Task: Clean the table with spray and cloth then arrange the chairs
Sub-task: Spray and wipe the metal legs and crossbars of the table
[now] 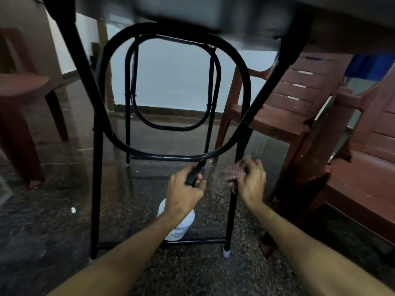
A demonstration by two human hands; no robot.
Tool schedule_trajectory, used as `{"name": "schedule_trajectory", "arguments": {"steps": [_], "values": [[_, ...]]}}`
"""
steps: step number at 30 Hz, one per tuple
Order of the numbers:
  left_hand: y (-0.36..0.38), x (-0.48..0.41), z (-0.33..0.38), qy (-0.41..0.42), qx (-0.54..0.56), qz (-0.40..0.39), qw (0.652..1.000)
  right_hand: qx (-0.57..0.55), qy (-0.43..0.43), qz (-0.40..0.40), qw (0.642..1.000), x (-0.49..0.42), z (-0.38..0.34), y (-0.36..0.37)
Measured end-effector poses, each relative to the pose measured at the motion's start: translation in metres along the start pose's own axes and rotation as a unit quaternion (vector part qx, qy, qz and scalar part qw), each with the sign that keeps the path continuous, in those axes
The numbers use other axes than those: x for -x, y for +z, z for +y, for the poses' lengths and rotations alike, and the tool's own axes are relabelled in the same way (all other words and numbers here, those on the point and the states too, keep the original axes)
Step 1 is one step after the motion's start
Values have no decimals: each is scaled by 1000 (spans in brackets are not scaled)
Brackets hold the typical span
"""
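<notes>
I look under the table (pixel 213 9) at its black metal folding legs (pixel 96 167). My left hand (pixel 183 189) grips the black trigger head of a white spray bottle (pixel 178 227), whose body hangs below my wrist above the floor. My right hand (pixel 250 178) holds a brownish cloth (pixel 232 173), blurred, against the right front leg (pixel 232 210) just below the curved brace. Fine spray mist shows between the two hands.
Brown plastic chairs stand at right (pixel 288 107), at far right (pixel 367 167) and at left (pixel 19 107). The floor (pixel 53 221) is dark speckled stone. A pale wall (pixel 171 77) lies behind the legs. A low crossbar (pixel 192 242) joins the front legs.
</notes>
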State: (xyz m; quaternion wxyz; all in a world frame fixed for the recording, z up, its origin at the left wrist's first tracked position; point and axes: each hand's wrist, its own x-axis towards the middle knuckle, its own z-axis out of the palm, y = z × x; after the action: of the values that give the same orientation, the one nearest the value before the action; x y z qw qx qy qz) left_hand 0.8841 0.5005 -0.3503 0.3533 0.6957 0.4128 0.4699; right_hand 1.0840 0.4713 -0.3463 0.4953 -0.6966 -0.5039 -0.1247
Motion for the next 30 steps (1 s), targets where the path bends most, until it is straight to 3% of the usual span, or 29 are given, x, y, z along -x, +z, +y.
{"name": "schedule_trajectory", "arguments": {"steps": [5,10,15,19,30], "values": [[-26,24,-24,-20,-24,2,999,-28,54,-14,998,48,-2,-3],[-78,70,-37,-82,-61,17,995,-51,39,-152,986,90,-50,13],[-169,115,-5,-145,-90,41,984,-64,74,-243,965,110,-140,8],[-250,149,66,-199,-79,49,976,-100,119,-348,925,120,-243,-35],[-482,181,337,-291,-96,118,945,-157,39,-505,848,42,-562,-200]]}}
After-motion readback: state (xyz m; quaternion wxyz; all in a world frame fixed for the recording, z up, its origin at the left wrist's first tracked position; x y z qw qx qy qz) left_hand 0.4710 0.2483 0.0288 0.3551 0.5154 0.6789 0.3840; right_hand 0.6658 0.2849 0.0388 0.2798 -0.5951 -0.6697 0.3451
